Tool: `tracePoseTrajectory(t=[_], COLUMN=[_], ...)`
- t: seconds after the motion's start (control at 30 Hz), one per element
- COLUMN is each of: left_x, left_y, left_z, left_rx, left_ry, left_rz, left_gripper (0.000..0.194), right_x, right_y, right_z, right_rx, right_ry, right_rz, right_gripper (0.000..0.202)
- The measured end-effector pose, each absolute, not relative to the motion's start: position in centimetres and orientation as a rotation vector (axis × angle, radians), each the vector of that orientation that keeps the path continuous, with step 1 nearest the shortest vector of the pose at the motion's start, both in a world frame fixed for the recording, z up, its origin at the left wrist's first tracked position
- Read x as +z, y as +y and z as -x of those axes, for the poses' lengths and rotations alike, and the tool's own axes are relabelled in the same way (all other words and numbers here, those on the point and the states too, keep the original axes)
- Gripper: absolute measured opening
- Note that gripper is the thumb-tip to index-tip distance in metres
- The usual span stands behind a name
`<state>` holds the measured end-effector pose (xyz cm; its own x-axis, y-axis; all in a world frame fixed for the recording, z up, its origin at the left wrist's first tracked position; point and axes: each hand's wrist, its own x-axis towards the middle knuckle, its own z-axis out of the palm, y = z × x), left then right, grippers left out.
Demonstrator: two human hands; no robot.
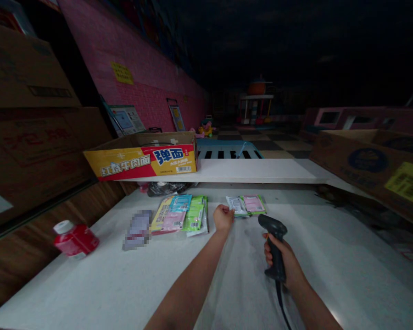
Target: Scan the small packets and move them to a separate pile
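Head view: white packet (238, 206) against left fingers (228, 211)

The right hand (291, 263) holds a black corded scanner (273, 224) above the white bench (99, 288). The left hand (223, 217), fingers curled, meets the edge of a white packet (236, 206). Overlapping packets (194, 217) lie farther left, then a red bottle (76, 240).

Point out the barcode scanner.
In the head view, the barcode scanner is right of centre, gripped in the right hand, with the pink packet just beyond it, slightly left.
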<state>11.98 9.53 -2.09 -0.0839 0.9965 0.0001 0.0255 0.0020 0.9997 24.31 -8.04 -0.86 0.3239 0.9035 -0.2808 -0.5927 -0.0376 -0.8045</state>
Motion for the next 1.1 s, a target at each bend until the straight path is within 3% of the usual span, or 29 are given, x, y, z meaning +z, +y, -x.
tracePoseTrajectory(t=[0.17,0.4,0.53,0.73,0.97,1.1], left_x=[-2.8,-1.8,-1.0,1.4,5.0,5.4], left_y=[8.6,7.8,6.4,4.6,7.6,9.3], left_z=[-10.9,-11.1,-9.8,-4.3,3.2,4.8], left_rx=[1.168,1.01,1.063,1.175,0.947,0.686], left_ry=[1.488,1.548,1.452,1.316,2.166,2.507], left_rz=[-1.707,-1.9,-2.035,-2.342,-2.226,-2.029], left_gripper=[0.023,0.025,0.035,0.025,0.031,0.053], right_x=[-0.7,-0.5,-0.5,-0.7,-1.4,-1.4], right_y=[-8.0,-8.3,-8.4,-8.7,-8.8,-8.8], right_z=[-24.2,-24.2,-24.2,-24.4,-24.6,-24.5], right_rx=[1.241,1.238,1.242,1.265,1.28,1.279], right_ry=[-0.386,-0.402,-0.406,-0.401,-0.403,-0.414], right_rz=[1.051,1.066,1.071,1.058,1.079,1.088], right_gripper=[0.046,0.044,0.044,0.042,0.044,0.044])
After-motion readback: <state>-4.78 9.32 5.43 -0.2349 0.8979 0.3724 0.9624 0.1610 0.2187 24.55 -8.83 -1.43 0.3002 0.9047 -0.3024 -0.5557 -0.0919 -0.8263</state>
